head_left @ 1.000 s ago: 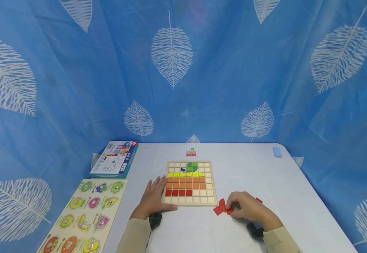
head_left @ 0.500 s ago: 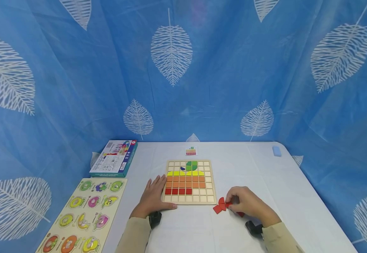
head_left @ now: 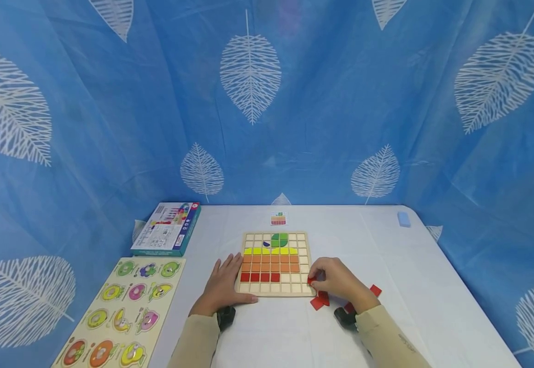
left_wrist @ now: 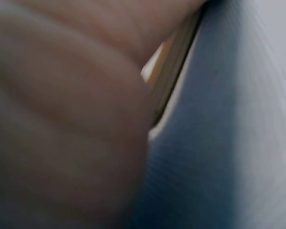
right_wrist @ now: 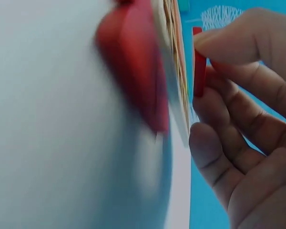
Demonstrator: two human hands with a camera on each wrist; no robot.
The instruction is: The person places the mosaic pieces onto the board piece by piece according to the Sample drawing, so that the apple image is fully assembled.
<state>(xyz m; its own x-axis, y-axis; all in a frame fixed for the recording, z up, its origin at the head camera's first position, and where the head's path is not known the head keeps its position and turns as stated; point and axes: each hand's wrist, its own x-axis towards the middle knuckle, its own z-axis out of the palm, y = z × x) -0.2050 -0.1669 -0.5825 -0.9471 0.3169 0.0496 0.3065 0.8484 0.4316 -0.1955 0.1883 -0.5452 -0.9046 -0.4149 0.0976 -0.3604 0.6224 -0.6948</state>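
Observation:
A wooden grid board (head_left: 294, 293) lies mid-table, bearing rows of yellow, orange and red tiles with green pieces and a dark blue one above. Along its left edge and lower corner rests my left hand (head_left: 222, 287), fingers spread straight and thumb along the near side. My right hand (head_left: 338, 280) pinches a red tile (right_wrist: 199, 62) between thumb and fingers, at the board's right edge. In the right wrist view the tile is seen edge-on. Loose red pieces (head_left: 317, 303) lie just below the right hand, by the board's lower right corner.
More red tiles (head_left: 375, 290) lie right of the right wrist. A small pattern card (head_left: 279, 219) sits behind the board. At left are a game box (head_left: 165, 230) and a fruit puzzle board (head_left: 126, 296). A blue block (head_left: 403, 219) lies at the far right corner.
My right hand has lifted a red tile from the loose pieces and moved left and away from me to the board's right edge. The left hand stays put.

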